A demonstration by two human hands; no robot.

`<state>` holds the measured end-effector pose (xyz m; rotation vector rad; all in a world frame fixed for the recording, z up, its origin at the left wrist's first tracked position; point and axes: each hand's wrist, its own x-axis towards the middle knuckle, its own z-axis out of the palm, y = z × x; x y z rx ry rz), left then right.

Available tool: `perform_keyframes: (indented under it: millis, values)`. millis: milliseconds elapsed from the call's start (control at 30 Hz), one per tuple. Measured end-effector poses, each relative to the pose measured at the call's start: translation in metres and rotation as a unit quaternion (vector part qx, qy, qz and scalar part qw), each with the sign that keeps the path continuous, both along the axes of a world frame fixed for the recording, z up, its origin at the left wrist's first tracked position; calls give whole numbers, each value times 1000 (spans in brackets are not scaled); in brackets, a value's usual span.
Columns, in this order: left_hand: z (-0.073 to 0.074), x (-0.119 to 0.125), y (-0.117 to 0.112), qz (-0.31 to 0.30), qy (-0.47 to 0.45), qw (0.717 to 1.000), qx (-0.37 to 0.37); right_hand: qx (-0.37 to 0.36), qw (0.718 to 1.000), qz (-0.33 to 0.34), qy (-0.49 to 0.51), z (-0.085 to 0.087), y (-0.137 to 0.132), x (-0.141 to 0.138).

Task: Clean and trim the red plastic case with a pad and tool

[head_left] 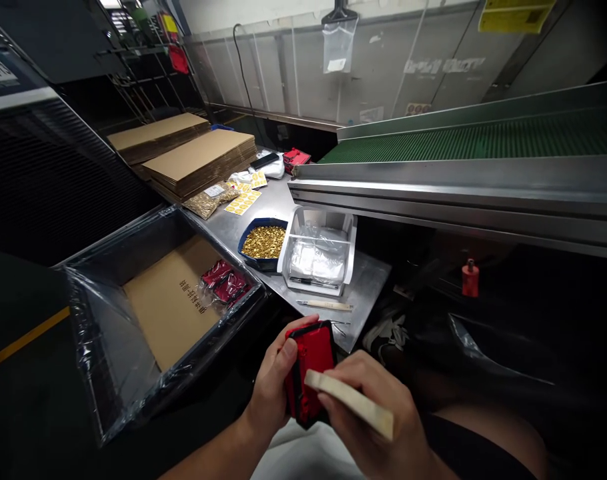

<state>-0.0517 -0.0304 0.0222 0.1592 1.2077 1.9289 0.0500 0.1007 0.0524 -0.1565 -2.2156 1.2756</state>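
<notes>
steel bench (368, 280), blue tray (263, 241), cardboard stacks (203, 160)

L hand (276, 380) grips a red case (309, 373) upright, R hand (378, 413) holds a pale flat stick (351, 402) against it — behind, blue tray w/ gold parts (264, 241) on metal table (368, 280).

Print marks the cardboard sheet (171, 303) and a yellow wall notice (514, 15), neither legible.
</notes>
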Motion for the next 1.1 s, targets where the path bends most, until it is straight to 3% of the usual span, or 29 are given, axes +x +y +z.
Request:
perform_keyframes:
  millis: [200,333,400,533,700,967,1033,1100]
  values:
    - [7,-1,1,-5,-90,994,69,-99,983,-133,-78,-9,22,2]
    - [11,-4,1,-29,-192,974,119,-99,974,-183,-91,-11,27,13]
    - [11,-4,1,-31,-215,967,129,-77,978,-172,-88,-7,22,16]
    - [8,-2,0,-44,-241,959,141,-10,996,-75,-44,7,6,10]
    - [2,1,0,-44,-226,965,125,3,999,22,-35,15,-5,3]
    - [-6,-2,5,-33,-163,984,58,4,1000,5,-27,-3,-9,0]
    - [-7,-5,8,-52,-177,980,71,-16,998,-48,-30,-5,-4,-2]
    - [-7,-9,10,-80,-210,969,103,-50,980,-185,-57,-11,14,-2]
